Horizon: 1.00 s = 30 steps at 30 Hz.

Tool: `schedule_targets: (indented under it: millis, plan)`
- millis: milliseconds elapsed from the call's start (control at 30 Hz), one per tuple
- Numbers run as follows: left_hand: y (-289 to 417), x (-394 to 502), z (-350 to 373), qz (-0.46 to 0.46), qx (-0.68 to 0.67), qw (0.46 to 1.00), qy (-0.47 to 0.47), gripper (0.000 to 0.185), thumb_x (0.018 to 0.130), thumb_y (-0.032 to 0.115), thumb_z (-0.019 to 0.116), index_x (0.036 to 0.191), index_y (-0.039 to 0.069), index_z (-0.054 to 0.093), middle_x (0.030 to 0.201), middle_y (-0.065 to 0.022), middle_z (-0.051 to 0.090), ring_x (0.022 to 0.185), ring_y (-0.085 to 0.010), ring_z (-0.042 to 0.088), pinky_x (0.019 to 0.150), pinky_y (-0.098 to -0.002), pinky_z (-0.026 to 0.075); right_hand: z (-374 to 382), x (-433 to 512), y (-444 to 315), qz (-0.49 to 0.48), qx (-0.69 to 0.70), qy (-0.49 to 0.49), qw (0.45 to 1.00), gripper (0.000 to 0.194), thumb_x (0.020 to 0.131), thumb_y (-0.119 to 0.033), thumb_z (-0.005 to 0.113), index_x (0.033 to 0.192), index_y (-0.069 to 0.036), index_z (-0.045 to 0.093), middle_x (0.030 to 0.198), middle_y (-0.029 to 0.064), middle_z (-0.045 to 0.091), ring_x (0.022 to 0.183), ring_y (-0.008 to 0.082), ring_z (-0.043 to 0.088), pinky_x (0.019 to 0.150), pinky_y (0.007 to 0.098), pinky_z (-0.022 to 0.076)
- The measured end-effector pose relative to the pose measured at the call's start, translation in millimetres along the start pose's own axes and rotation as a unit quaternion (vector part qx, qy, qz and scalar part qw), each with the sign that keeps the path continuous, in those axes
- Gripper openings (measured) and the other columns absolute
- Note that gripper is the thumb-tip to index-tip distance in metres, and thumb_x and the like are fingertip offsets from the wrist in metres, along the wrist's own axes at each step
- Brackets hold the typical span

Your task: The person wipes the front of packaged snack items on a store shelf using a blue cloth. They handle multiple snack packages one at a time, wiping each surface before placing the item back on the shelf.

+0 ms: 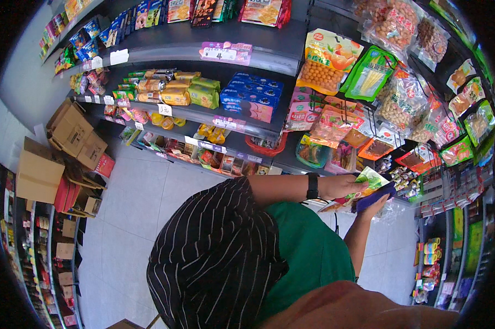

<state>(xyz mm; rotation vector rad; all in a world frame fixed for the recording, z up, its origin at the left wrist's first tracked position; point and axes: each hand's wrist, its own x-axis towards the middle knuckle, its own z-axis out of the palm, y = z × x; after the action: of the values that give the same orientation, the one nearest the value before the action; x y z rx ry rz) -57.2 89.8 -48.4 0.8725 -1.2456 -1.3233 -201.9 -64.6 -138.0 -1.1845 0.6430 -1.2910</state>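
Note:
My left hand (345,186), with a black band on its wrist, grips a snack packet (371,180) with green, white and red print. Close below it, my right hand (373,207) holds a dark purple cloth (375,198) against the packet's lower side. Both hands are right of centre, in front of hanging snack bags. Just above them are an orange-edged bag (375,149) and a green-edged tray pack (312,152). The fingers under the cloth are partly hidden.
Dark shelves (268,51) with boxed and bagged snacks curve across the top. A red basket (267,149) sits on a lower shelf. Cardboard boxes (39,170) and a red stool (66,193) stand at the left on the tiled floor (128,230). More stocked shelves line both sides.

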Motion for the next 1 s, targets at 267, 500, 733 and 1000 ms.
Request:
schedule_targets:
  millis: [267, 500, 733, 1000]
  plan:
    - [28, -6, -3, 0.064, -0.16, 0.983, 0.065, 0.053, 0.102, 0.043, 0.037, 0.131, 0.0, 0.046, 0.126, -0.0066, 0.054, 0.114, -0.0114, 0.049, 0.098, -0.0306, 0.039, 11, -16, -43, -0.078, 0.025, -0.082, 0.993, 0.048, 0.095, -0.039, 0.047, 0.126, -0.002, 0.05, 0.121, 0.0102, 0.057, 0.107, 0.0237, 0.059, 0.091, 0.0392, 0.0477]
    - [60, -14, -24, 0.124, -0.075, 0.977, 0.157, 0.054, 0.103, 0.042, 0.028, 0.137, 0.001, 0.037, 0.132, -0.0113, 0.051, 0.116, -0.0177, 0.051, 0.101, -0.0321, 0.04, 10, -28, -107, -0.188, -0.386, -0.152, 0.89, 0.045, 0.086, -0.026, 0.053, 0.125, -0.002, 0.052, 0.115, 0.0119, 0.061, 0.106, 0.023, 0.058, 0.095, 0.0376, 0.0437]
    - [17, 19, -29, -0.003, -0.039, 0.975, 0.218, 0.064, 0.095, 0.058, 0.041, 0.132, 0.006, 0.047, 0.117, -0.006, 0.058, 0.104, -0.0144, 0.055, 0.089, -0.0323, 0.047, 49, -78, -48, -0.18, -0.505, -0.3, 0.789, 0.05, 0.088, -0.027, 0.061, 0.128, -0.001, 0.049, 0.133, 0.0205, 0.048, 0.122, 0.0364, 0.043, 0.108, 0.0461, 0.0259]
    - [50, 8, -14, 0.164, -0.387, 0.905, 0.069, 0.058, 0.098, 0.046, 0.041, 0.141, 0.007, 0.036, 0.141, -0.0106, 0.045, 0.127, -0.0227, 0.048, 0.106, -0.0405, 0.039, 51, -68, -36, -0.291, -0.243, -0.164, 0.911, 0.055, 0.096, -0.04, 0.048, 0.133, 0.001, 0.04, 0.125, 0.0177, 0.051, 0.115, 0.0317, 0.05, 0.101, 0.0426, 0.036]
